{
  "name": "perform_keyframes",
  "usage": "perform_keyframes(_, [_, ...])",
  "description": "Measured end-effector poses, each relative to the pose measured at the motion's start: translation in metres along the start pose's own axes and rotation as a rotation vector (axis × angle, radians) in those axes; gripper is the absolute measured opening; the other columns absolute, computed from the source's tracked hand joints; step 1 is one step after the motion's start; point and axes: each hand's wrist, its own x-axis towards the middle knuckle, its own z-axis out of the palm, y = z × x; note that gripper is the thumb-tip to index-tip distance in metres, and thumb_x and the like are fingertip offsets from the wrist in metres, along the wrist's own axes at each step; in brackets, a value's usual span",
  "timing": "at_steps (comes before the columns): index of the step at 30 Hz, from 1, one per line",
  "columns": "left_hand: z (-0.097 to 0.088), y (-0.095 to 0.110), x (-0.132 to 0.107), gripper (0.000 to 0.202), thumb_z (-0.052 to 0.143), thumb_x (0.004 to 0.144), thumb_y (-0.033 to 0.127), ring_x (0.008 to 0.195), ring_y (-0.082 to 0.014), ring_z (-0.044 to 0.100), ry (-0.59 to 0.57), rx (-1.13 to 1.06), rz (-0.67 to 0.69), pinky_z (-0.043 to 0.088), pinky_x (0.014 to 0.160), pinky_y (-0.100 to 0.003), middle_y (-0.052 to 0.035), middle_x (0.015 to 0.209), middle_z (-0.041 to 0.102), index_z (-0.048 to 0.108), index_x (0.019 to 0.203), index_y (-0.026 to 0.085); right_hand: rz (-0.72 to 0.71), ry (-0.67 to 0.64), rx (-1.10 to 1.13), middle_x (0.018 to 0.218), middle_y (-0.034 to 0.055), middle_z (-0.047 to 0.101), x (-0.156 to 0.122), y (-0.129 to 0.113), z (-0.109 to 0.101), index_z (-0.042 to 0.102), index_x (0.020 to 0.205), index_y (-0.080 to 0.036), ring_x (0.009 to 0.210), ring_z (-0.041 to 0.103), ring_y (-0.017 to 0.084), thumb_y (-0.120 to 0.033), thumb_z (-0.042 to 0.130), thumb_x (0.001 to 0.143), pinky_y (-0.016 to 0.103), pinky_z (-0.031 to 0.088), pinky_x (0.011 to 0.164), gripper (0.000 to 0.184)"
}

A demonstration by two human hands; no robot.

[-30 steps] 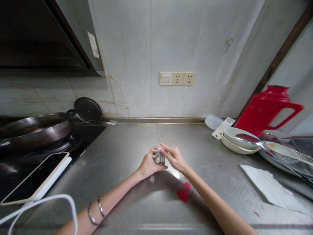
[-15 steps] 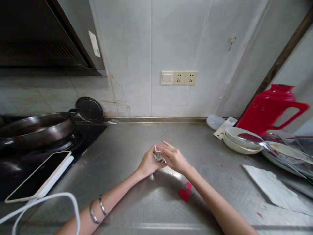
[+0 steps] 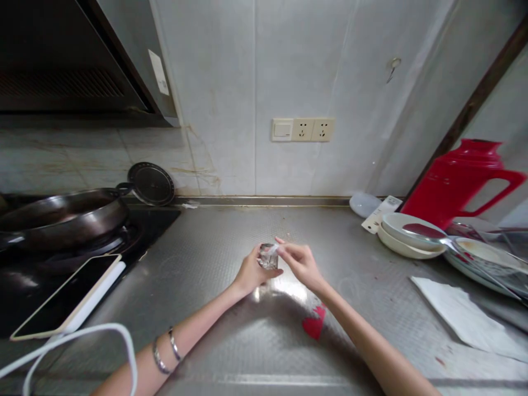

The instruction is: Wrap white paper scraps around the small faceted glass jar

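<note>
Over the middle of the steel counter, my left hand (image 3: 251,273) is wrapped round a small clear glass (image 3: 269,260), its thumb along the near side. My right hand (image 3: 303,268) is at the glass's right rim, with thumb and forefinger pinched on a small piece of white tissue (image 3: 273,249). The tissue lies at the mouth of the glass; how far it reaches inside I cannot tell. Two silver bracelets circle my left forearm.
A pan (image 3: 61,217) stands on the black stove at left, near a phone (image 3: 68,294) and white cable (image 3: 111,328). At right are a red thermos (image 3: 451,184), stacked bowls (image 3: 406,250) and a folded paper towel (image 3: 466,319). A red heart sticker (image 3: 313,325) marks the counter.
My right hand has drawn back slightly to the right from over the glass, its fingers now pinching the white tissue at the rim. More of the glass shows in my left hand.
</note>
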Motion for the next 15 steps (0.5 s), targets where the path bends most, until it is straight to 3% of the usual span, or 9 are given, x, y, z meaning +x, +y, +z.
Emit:
perform_keyframes(2, [-0.001,0.004,0.0,0.061,0.08,0.057,0.034,0.075,-0.0162,0.062,0.002,-0.031,-0.016,0.048,0.068,-0.026,-0.0039,0.09,0.067,0.054,0.11,0.016,0.07,0.167,0.008,0.096,0.0006,0.074,0.002,0.007,-0.002,0.073,0.094,-0.024,0.108,0.062,0.028,-0.038,0.049,0.091,0.05,0.04,0.104,0.028])
perform_keyframes(4, [-0.001,0.006,-0.001,0.058,0.079,0.059,0.035,0.072,-0.0147,0.06,-0.002,-0.057,-0.016,0.047,0.067,-0.025,-0.0025,0.086,0.066,0.055,0.108,0.015,0.082,0.232,-0.017,0.108,0.0015,0.071,0.003,0.016,-0.003,0.072,0.099,-0.025,0.113,0.06,0.028,-0.04,0.05,0.09,0.051,0.037,0.106,0.028])
perform_keyframes(10, [-0.002,0.009,-0.001,0.058,0.079,0.058,0.034,0.071,-0.0133,0.058,0.012,-0.119,-0.021,0.046,0.065,-0.023,-0.0015,0.083,0.064,0.056,0.108,0.014,0.024,0.068,0.006,0.113,-0.0001,0.068,-0.002,0.024,0.005,0.069,0.108,-0.028,0.114,0.059,0.025,-0.036,0.049,0.091,0.049,0.037,0.108,0.027])
perform_keyframes(15, [-0.003,0.01,0.001,0.055,0.078,0.059,0.036,0.053,-0.0086,0.051,-0.002,-0.209,-0.126,0.043,0.046,-0.019,0.0019,0.072,0.06,0.056,0.105,0.014,-0.032,0.043,0.097,0.112,0.0003,0.069,-0.005,0.017,0.009,0.07,0.106,-0.028,0.11,0.062,0.023,-0.035,0.049,0.092,0.049,0.033,0.11,0.026])
